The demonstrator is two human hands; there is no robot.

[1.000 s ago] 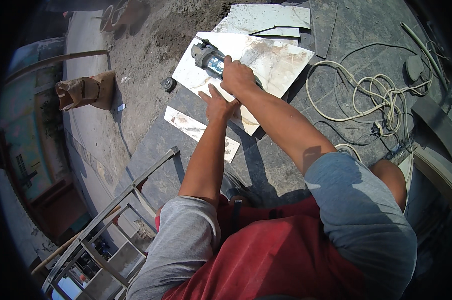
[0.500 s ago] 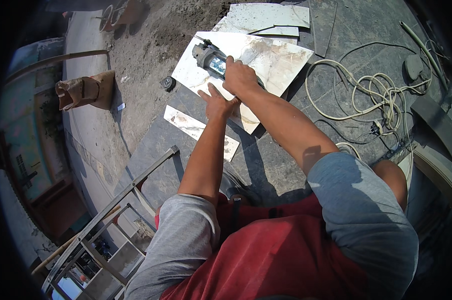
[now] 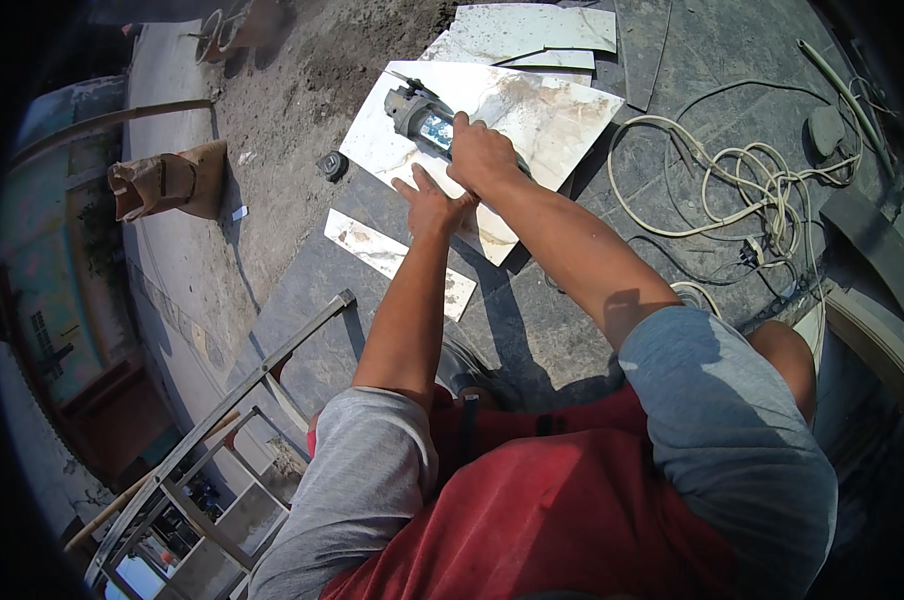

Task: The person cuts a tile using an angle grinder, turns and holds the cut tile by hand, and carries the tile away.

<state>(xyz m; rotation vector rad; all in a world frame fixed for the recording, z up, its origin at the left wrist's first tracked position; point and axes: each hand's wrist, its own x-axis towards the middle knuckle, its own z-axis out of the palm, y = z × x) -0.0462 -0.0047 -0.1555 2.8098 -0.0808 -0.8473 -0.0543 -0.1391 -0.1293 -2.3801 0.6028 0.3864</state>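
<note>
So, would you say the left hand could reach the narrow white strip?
Probably yes: the left hand is spread open, and only its forearm crosses above the narrow white strip.

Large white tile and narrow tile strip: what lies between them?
In the head view, dark grey paving lies between the large tile and the strip; the left hand, at its wrist, crosses above it.

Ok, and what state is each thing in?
Power tool: gripped in the right hand; running or not, can't tell
Left hand: fingers spread, on the large tile
Large tile: lying flat, stained
Tile strip: separate, stained
Pale cord: tangled
Bag: crumpled
</note>
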